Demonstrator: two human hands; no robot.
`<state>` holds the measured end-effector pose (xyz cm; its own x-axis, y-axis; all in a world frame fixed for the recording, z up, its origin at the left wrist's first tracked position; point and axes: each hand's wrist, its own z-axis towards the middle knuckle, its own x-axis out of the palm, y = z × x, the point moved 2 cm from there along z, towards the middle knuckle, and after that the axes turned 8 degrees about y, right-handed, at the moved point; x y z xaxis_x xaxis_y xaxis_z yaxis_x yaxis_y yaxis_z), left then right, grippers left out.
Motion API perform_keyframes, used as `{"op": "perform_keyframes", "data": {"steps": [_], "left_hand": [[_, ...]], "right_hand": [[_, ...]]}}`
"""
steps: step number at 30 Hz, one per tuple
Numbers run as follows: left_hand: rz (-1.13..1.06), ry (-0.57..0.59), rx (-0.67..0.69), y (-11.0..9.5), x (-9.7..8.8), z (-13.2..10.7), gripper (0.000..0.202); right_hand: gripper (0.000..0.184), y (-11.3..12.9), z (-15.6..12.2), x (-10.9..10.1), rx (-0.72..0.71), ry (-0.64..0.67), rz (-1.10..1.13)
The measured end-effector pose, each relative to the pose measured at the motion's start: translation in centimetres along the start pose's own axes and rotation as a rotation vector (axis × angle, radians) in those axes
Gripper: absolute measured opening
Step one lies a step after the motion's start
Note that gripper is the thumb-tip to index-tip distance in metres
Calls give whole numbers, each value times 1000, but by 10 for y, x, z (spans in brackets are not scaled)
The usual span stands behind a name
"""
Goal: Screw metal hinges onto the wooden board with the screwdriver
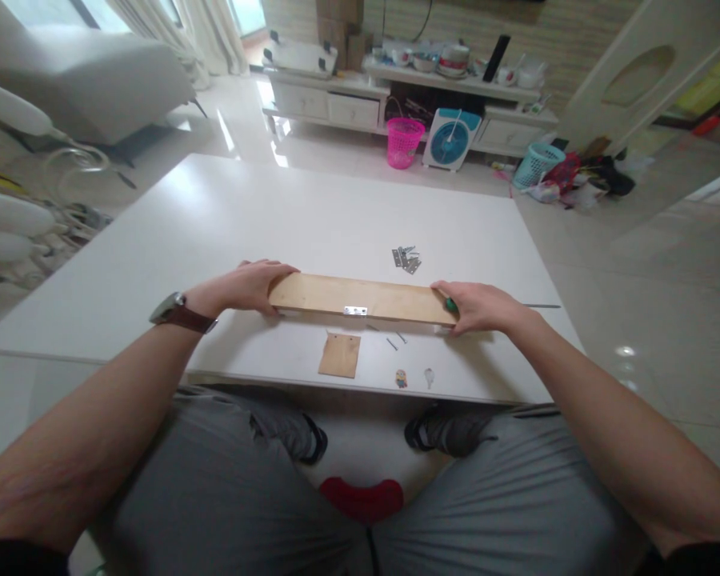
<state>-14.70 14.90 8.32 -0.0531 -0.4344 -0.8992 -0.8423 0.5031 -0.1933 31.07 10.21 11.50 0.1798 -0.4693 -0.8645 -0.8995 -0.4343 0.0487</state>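
A white table (264, 208) spreads widest beyond the board (390, 298) and to its left; on the near side, only a narrow strip separates board from table edge. Two hands grasp the single board, the left hand (253, 284) wrapped over its left end, the right hand (483, 306) over its right, covering both tips. What lies beneath the board is hard to make out. One brown panel (339, 356) rests just on the board's near side. Beyond the board, right of its middle, sits one pile of metal plates (406, 259), overlapping too closely to count. One dark rod (544, 306) runs right of the board, partly hidden by the wrist. Near the board's front edge lie one cartoon figure (402, 378), one pale piece (429, 378), indistinct, and two screws (392, 344). One bracket (355, 310) marks that edge's middle; a green tip (450, 305) peeks out at the board's right end, mostly concealed.
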Motion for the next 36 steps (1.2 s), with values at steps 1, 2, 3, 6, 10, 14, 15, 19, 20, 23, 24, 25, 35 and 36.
{"op": "perform_keyframes", "data": {"steps": [1, 2, 3, 6, 10, 14, 15, 19, 20, 23, 24, 25, 35, 36], "left_hand": [[3, 0, 5, -3, -1, 3, 90], [5, -1, 11, -7, -2, 6, 91], [7, -2, 17, -12, -2, 9, 92], [8, -15, 43, -28, -1, 22, 94], [-5, -40, 78, -45, 1, 37, 96], [-9, -39, 84, -50, 2, 42, 96], [-7, -36, 81, -50, 2, 41, 96], [-4, -36, 71, -54, 2, 37, 105], [-6, -45, 79, -55, 2, 36, 108], [-23, -112, 140, -63, 3, 35, 112], [-37, -142, 170, -67, 2, 36, 111], [-57, -171, 201, -71, 2, 38, 108], [-398, -356, 508, -148, -11, 44, 39], [-448, -358, 512, -155, -9, 43, 38]], "right_hand": [[84, -5, -1, 1, 9, -3, 7], [84, -10, -3, 2, 19, -6, 16], [84, -16, -5, 4, 29, -8, 24], [87, -35, -15, 12, 66, -12, 38], [89, -57, -28, 23, 126, 18, 27], [96, -66, -33, 26, 125, -18, 34], [95, -66, -35, 23, 113, -62, 37], [79, -57, -53, -8, 62, -423, 78], [75, -52, -59, -19, 42, -548, 105], [55, -30, -75, -49, 12, -900, 297], [49, -21, -77, -57, -39, -965, 421], [43, -10, -78, -64, -148, -1045, 569], [34, 86, -38, -88, -539, -1027, 993], [33, 88, -36, -85, -540, -1039, 999]]}}
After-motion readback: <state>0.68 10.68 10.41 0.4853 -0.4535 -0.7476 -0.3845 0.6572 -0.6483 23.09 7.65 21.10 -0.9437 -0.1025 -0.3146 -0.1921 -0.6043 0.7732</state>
